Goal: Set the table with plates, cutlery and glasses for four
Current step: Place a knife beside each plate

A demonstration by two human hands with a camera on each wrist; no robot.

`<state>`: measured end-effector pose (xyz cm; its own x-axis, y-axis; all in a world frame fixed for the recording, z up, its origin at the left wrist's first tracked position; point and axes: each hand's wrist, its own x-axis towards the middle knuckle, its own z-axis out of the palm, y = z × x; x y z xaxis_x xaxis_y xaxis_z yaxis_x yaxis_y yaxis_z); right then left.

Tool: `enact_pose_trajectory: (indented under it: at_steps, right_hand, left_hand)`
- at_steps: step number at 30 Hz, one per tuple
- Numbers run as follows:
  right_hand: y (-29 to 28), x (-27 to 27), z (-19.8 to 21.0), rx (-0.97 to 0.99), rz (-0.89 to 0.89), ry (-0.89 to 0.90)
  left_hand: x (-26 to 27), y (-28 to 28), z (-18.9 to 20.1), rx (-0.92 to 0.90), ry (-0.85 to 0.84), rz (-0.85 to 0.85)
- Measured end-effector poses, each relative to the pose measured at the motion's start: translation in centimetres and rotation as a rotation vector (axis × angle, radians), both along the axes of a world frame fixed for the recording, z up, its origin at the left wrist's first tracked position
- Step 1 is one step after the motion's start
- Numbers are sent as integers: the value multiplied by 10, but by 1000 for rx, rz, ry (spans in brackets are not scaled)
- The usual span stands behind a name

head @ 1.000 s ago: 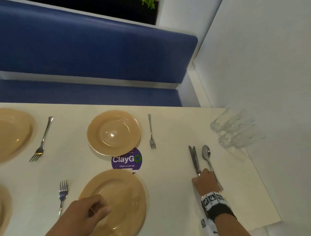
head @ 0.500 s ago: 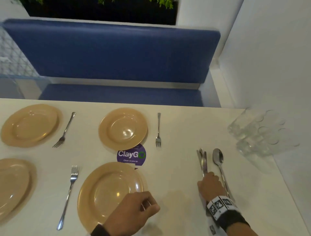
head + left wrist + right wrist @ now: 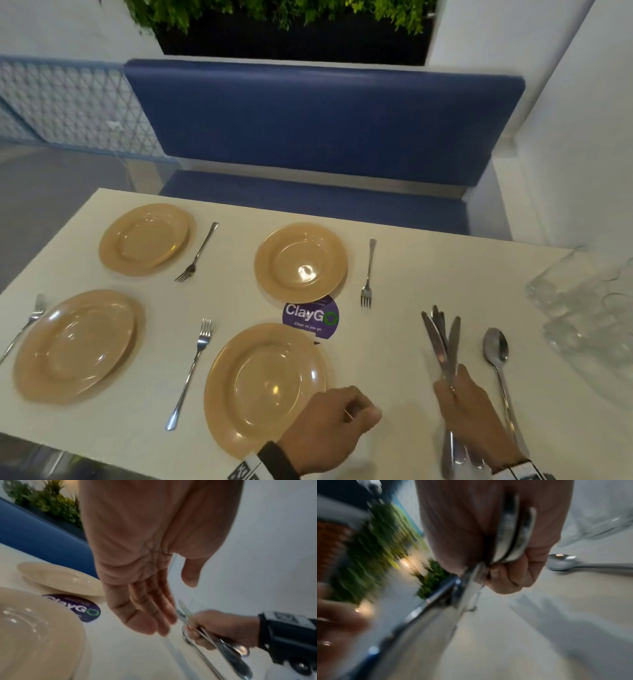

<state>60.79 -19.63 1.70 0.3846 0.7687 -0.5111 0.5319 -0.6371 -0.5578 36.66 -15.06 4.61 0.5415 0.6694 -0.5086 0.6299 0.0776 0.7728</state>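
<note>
The right hand (image 3: 469, 407) is clenched round a bundle of slim stainless-steel table knives (image 3: 443, 337), their blades fanned up and away from the fingers and raised clear of the pale cream desk (image 3: 404, 274). The left hand (image 3: 329, 425) hovers just to its left with nothing in it; the left wrist view shows its fingers loose and only lightly curled. Just right of the right hand a steel spoon (image 3: 496, 349) lies flat on the desk, and further right a cluster of clear drinking glasses (image 3: 589, 308) stands near the wall, not yet handed out. Immediately left of the left hand sits a round tan plate (image 3: 263, 387), with a purple round sticker (image 3: 310, 317) at its far edge. Beyond and to the left are three more tan plates (image 3: 301, 267), (image 3: 144, 238), (image 3: 77, 344), and a steel fork lies by each of the four (image 3: 191, 373), (image 3: 368, 270), (image 3: 197, 251), (image 3: 25, 325). So plates and forks look done; knives are in hand but unplaced, and spoons and glasses still appear to be left.
</note>
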Motion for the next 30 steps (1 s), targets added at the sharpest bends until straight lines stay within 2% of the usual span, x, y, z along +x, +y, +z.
enact_pose_trajectory:
  at_steps: [2, 5, 7, 10, 12, 15, 18, 21, 23, 26, 30]
  right_hand:
    - [7, -28, 28, 79, 86, 117]
    - [15, -70, 52, 200, 233, 289]
    - [20, -95, 54, 192, 290, 341]
    - [23, -116, 55, 163, 352, 408]
    - [24, -122, 58, 125, 364, 494]
    - [25, -125, 66, 132, 270, 577]
    - [26, -121, 69, 196, 140, 571]
    - [26, -113, 74, 246, 5, 649]
    - [26, -111, 77, 219, -21, 711]
    - [21, -120, 76, 201, -20, 743]
    - [-6, -149, 61, 94, 130, 642]
  left_hand:
    - [11, 2, 5, -173, -67, 164]
    - [26, 3, 18, -653, -368, 418]
    - [25, 4, 23, -746, -503, 556]
    - [9, 6, 20, -699, -531, 748]
    - [-5, 8, 18, -750, -599, 791]
    - [-23, 6, 15, -819, -699, 768]
    - [-35, 7, 9, -738, -703, 811]
    - [-46, 8, 5, -665, -695, 899]
    - [-53, 9, 5, -590, -640, 906]
    - [-58, 13, 8, -492, -617, 892]
    - [-67, 21, 9, -458, -604, 905]
